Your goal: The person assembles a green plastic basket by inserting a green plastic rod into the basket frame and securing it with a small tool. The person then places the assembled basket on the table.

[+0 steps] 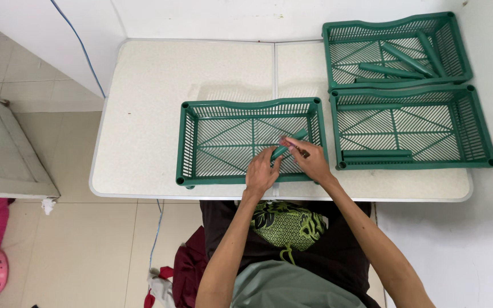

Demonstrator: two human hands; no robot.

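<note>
White table (155, 102) on tiled floor (58, 228)

A single head-worn camera looked almost straight down from above the seated person, facing the far wall. It sat at arm's length over the white desk (144, 114), taking in the whole desktop, the green baskets (252, 142) on it, tiled floor at the left, and the person's lap and forearms at the bottom edge.

Both hands meet, left hand (262, 173) and right hand (310, 161) fingers curled.
</note>
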